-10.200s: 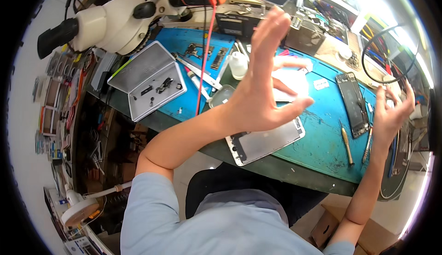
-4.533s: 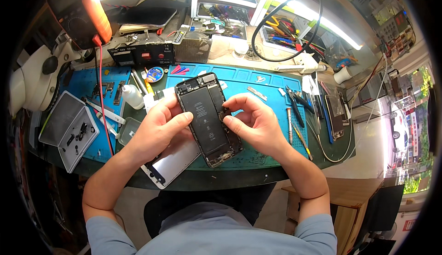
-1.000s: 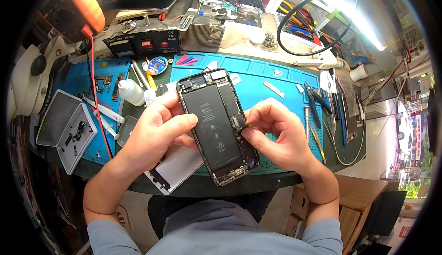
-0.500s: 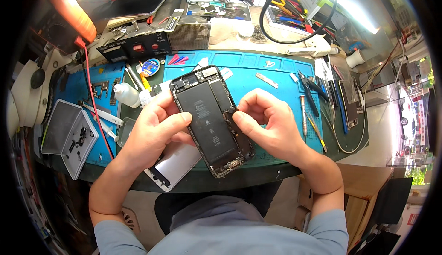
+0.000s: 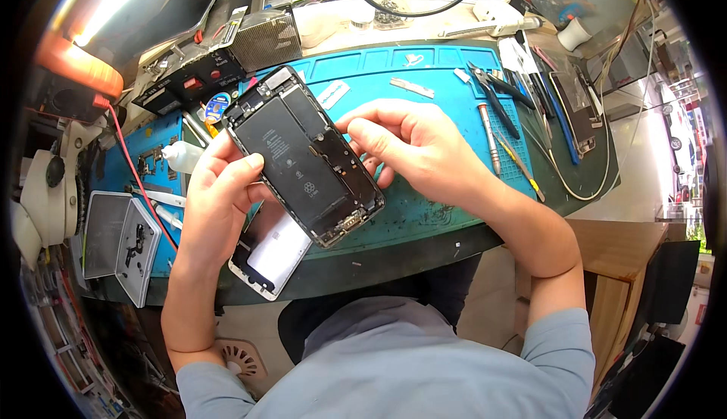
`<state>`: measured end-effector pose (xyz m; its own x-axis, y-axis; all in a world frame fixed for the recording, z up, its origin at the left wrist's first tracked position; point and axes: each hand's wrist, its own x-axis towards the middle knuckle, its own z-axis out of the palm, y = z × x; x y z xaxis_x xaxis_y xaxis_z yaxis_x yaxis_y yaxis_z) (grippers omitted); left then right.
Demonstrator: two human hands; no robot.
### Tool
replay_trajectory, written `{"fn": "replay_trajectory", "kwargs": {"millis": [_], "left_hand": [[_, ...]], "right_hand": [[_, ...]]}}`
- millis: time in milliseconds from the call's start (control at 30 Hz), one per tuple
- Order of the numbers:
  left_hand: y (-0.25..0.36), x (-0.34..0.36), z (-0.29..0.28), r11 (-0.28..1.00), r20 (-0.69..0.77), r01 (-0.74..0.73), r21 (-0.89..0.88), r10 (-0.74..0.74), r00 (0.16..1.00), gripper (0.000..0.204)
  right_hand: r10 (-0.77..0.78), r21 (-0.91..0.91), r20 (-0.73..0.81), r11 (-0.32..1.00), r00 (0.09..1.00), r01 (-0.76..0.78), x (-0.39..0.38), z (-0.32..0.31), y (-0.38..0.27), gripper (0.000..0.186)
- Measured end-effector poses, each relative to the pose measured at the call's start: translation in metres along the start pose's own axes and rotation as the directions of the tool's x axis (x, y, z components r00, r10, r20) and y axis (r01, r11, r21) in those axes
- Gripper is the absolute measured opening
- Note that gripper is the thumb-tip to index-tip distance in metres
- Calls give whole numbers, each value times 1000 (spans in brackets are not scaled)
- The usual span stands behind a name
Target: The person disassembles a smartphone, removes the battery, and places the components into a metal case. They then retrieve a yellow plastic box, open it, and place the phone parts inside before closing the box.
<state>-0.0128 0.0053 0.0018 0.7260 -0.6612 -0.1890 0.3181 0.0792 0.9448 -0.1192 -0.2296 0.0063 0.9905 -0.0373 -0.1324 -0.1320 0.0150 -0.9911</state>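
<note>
An opened smartphone is held up above the bench, its dark battery and circuit parts exposed and its body tilted. My left hand is closed on its left edge, thumb on the front rim and fingers behind. By the phone's right edge my right hand is closed, thumb and index finger pinched together at the upper side; anything between them is too small to make out. Under the phone lies a detached screen panel with a white border, partly covered by the phone.
A blue repair mat covers the bench. Cutting pliers, a screwdriver and tweezers lie at right. An open grey box with small dark parts stands at left, beside a white bottle. A red cable runs down there.
The whole view has shifted, with the bench sliding up and left. The phone is tilted further over. My right thumb and index finger have moved up along its right edge.
</note>
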Motion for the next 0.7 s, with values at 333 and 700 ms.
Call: {"fn": "replay_trajectory", "kwargs": {"millis": [333,700], "left_hand": [[-1,1,-4,1000,34,-11,29,10,999,37],[5,2,-2,969,-31,-222,113,227,973,40]], "right_hand": [[-44,2,105,999,993,44,-1,-2,2,28],[-110,-53,-244,994,964,100,11,-68,-7,30]]}}
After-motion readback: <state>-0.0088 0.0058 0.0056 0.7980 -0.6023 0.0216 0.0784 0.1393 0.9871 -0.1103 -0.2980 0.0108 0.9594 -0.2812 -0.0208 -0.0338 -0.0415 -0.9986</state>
